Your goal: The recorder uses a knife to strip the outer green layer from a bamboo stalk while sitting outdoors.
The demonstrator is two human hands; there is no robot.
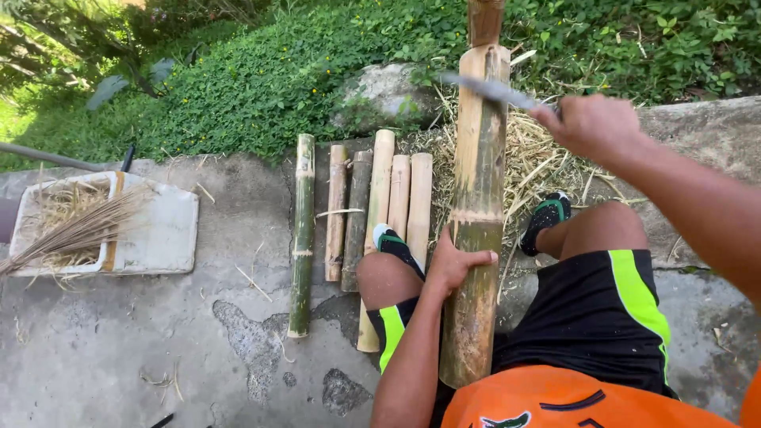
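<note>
A thick bamboo pole runs between my knees, its far end pale where the skin is shaved off. My left hand grips the pole near a node, thumb wrapped round its right side. My right hand is closed on the handle of a long grey blade, which lies across the pole's upper part. Straw-like bamboo shavings are piled to the right of the pole.
Several cut bamboo lengths lie side by side on the concrete, a thin green one leftmost. A white tray with thin bamboo sticks sits at left. Green plants and a rock border the far edge.
</note>
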